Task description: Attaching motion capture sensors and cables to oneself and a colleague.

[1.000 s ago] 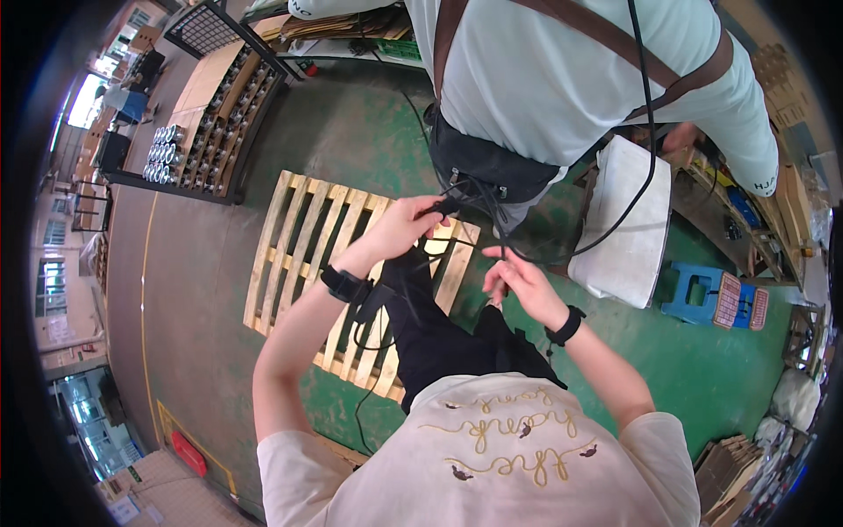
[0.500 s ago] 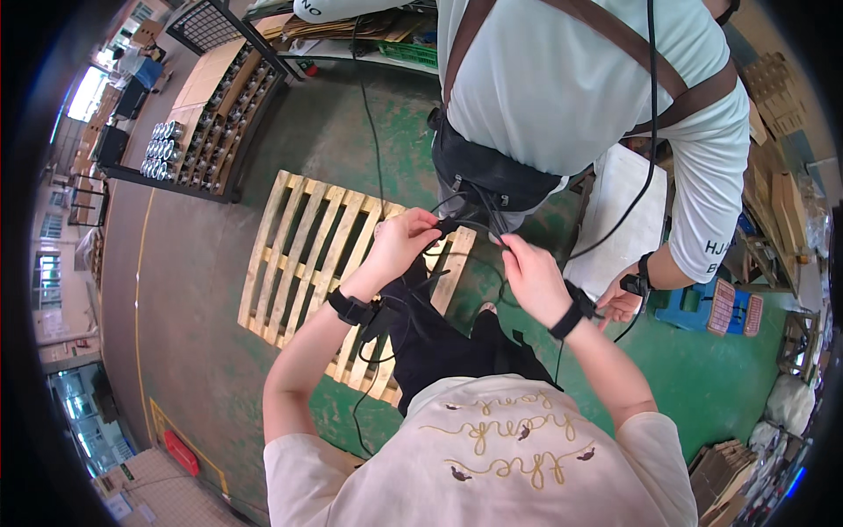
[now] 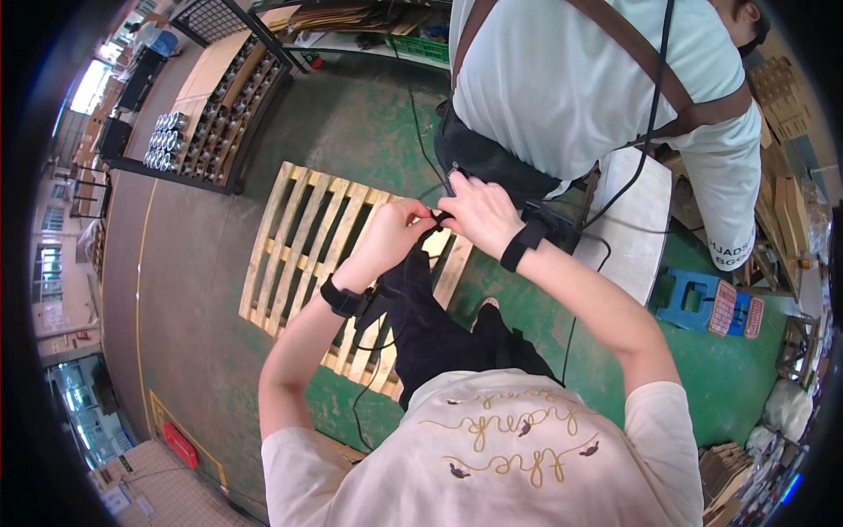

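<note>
- Black cord (image 3: 442,217) is the thing being worked on here, pinched between both hands right at the lower back of the other person (image 3: 580,79), just under their black waist pack (image 3: 487,158).
- Left hand (image 3: 399,230) is curled nearly shut, fingertips nipping the cord end; the right hand (image 3: 479,211) is bent over it, fingers closed on the same bit, so the two hands are touching.
- Both wrists have black bands on them, and a thin black cable (image 3: 645,114) runs down the other person's white shirt.
- Room to move: pretty tight up front, since the person stands just beyond the hands. On the left, the wooden pallet (image 3: 303,241) lies flat on the green floor (image 3: 184,290), with a wide open stretch of floor beyond its left edge.
- The dark rack (image 3: 206,105) sits well off to the upper left with rows of small silvery cans along its edge.
- Right side is more cluttered: a white tabletop (image 3: 637,228), then a blue stool (image 3: 702,303) with a red-and-white card (image 3: 733,309) leaning on it.
- Brown cardboard stacks (image 3: 786,88) are at the far right, and there's a small red box (image 3: 180,443) at lower left beside a yellow floor line.
</note>
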A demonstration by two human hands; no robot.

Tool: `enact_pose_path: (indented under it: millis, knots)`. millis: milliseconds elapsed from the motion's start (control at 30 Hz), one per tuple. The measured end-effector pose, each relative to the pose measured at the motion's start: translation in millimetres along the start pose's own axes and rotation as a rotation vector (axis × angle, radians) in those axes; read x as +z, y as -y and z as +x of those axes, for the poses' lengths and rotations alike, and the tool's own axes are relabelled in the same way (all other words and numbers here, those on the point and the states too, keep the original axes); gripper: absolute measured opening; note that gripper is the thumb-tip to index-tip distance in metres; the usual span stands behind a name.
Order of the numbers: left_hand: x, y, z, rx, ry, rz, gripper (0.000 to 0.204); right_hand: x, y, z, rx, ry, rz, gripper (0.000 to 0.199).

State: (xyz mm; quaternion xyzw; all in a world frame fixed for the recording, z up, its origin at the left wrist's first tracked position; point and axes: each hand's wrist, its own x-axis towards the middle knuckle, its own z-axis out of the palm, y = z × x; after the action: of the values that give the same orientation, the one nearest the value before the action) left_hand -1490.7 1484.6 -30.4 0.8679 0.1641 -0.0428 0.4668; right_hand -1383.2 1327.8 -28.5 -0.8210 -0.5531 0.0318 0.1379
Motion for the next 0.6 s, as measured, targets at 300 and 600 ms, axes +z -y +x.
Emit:
enact_pose_path:
  millis: [300,600]
  knots:
    - [-70.3,19.2,-33.7,0.083,-0.076,0.096,0.008,-0.3,-27.9,-14.5,-0.151,-0.056,-0.025,0.021]
    - [-96.8,106.2,-63.8,-0.060,-0.023,-0.099,0.009,-8.9,-38.7,-18.9,-0.190,-0.076,-0.006,0.018]
